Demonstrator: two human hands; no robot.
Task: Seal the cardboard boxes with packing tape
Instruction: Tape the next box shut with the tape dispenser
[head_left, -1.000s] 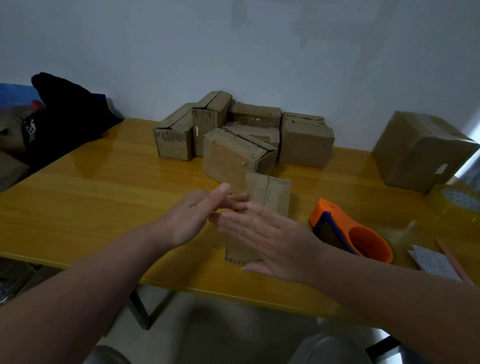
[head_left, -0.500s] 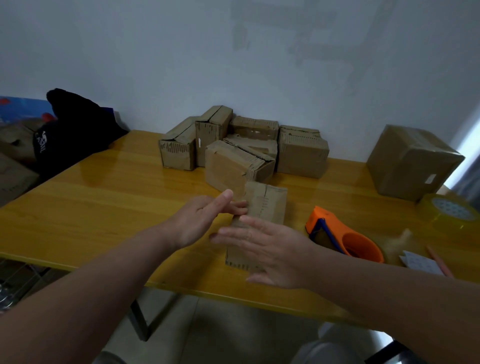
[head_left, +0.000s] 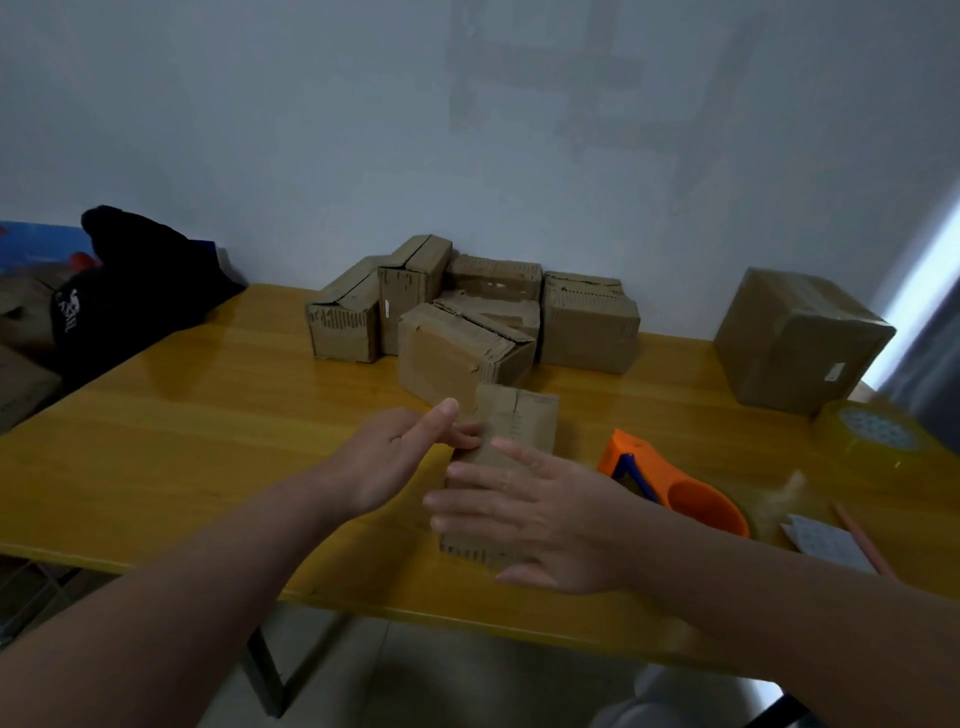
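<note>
Right hand (head_left: 550, 519) lies flat, fingers straight and spread, over the near top of the small box (head_left: 519, 421). Left hand (head_left: 395, 457) is also uncurled, fingertips against the box's left side, thumb up. Neither grips anything. The box sits front-middle on the bench (head_left: 208, 441), just left of the orange tape dispenser (head_left: 691, 493), which lies there with no hand on it. From here I see no tape on this box, so I read it as flaps being pressed shut, taping not yet begun. Behind it is a pile of small boxes (head_left: 467, 322) against the wall, edges ragged; I can't tell if any are taped. The larger box (head_left: 800, 338) at far right looks glossy, possibly sealed, not sure. A clear tape roll (head_left: 872, 431) sits just in front of it. My call: early in the task, with this box and likely most of the pile left to seal.
</note>
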